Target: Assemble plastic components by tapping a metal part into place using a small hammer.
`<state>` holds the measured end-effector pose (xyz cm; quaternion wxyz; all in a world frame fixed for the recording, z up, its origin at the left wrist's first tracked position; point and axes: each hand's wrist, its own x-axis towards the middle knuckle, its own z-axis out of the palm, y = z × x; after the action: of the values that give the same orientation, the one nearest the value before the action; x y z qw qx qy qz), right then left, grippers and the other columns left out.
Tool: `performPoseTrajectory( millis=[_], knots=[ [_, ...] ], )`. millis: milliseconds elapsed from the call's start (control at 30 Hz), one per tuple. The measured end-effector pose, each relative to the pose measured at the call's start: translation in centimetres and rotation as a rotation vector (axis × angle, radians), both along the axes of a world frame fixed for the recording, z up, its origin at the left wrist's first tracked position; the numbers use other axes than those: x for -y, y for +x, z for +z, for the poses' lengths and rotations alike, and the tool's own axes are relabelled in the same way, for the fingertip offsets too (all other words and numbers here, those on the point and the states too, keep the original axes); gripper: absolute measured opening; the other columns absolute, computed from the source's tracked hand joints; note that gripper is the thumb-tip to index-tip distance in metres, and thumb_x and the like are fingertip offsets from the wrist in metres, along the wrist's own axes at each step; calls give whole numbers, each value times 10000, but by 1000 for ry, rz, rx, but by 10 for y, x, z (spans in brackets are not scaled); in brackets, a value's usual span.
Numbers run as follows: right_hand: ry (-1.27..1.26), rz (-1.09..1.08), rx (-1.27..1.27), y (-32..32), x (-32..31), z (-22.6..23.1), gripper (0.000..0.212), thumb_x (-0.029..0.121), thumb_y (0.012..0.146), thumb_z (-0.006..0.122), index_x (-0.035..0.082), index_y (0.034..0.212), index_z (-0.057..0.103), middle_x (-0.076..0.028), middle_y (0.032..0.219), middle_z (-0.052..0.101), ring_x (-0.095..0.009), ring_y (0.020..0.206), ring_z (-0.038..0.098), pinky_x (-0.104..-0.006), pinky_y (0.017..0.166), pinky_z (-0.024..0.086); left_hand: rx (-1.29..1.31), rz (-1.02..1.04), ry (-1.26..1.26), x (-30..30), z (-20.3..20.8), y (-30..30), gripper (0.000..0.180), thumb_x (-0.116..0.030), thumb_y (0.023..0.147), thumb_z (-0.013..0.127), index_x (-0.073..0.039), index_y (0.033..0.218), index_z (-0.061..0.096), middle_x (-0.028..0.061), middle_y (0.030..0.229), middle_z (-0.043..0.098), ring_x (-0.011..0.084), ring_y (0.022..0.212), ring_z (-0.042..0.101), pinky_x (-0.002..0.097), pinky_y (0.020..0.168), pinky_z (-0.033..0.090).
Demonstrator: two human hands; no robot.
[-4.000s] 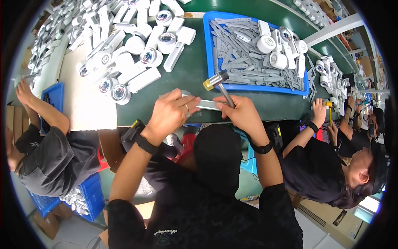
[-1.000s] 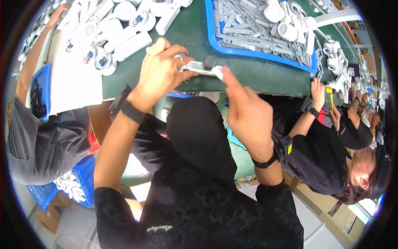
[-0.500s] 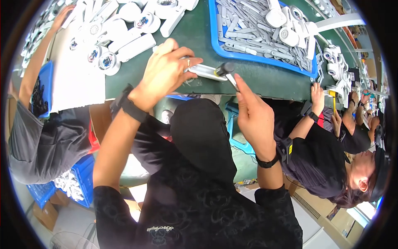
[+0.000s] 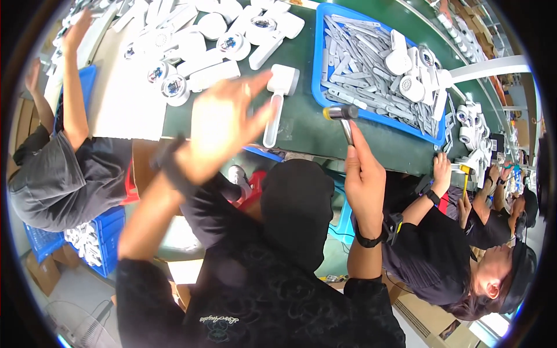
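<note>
My right hand (image 4: 366, 180) is closed around the metal handle of a small mallet (image 4: 340, 112), whose head has one black face and one yellow face. The mallet is raised above the near edge of the green table. A white handheld device (image 4: 282, 79) with a round-cornered head and a long, lighter handle piece lies on the table, the handle pointing toward me. Beside it, my left hand (image 4: 223, 130) is blurred but its fingers are spread, with nothing seen in them. Its fingertips overlap the device's left side in the picture; whether they touch it I cannot tell.
A blue tray (image 4: 318, 69) holds grey strips, several white devices lying on top. More white devices (image 4: 235, 45) pile up at the far left, by a pale board (image 4: 125, 110). One co-worker's arms (image 4: 74, 87) reach in at left; another co-worker (image 4: 447, 243) sits at right with a yellow-handled tool.
My left hand has let go of the white device and drawn back, fingers spreading. The device now lies flat on the table. My right hand has lifted the mallet off it.
</note>
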<state>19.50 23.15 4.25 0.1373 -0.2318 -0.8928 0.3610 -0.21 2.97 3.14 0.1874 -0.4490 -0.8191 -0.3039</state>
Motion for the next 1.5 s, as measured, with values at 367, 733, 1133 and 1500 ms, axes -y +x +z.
performPoseTrajectory(
  millis=[367,733,1133,1500],
  knots=[
    [251,301,-108,-60,7,-9,534,78,1018,642,217,1529,578,-147,876,683,-374,700,655,-452,633,521,37,65,-33,27,-60,11,533,-68,816,817,-139,1337,723,2,1039,756,212,733,595,343,694,552],
    [379,299,130,-83,23,-15,463,44,994,639,181,1437,656,-177,1003,747,-395,803,721,-462,689,551,103,104,-13,21,-56,15,520,-25,811,834,-144,1309,745,45,1061,774,229,711,591,342,689,561],
    [369,338,-61,-84,17,5,573,66,933,679,220,1482,624,-107,769,631,-330,617,632,-463,569,492,110,102,4,26,-56,17,460,-19,820,819,-125,1264,760,57,1055,779,232,700,591,345,698,560],
    [223,513,42,-89,16,-3,443,67,1021,626,174,1451,648,-158,968,746,-366,850,723,-414,735,571,418,290,21,18,-54,23,528,-151,861,827,-43,1342,640,140,939,753,339,853,715,428,786,589]
  ],
)
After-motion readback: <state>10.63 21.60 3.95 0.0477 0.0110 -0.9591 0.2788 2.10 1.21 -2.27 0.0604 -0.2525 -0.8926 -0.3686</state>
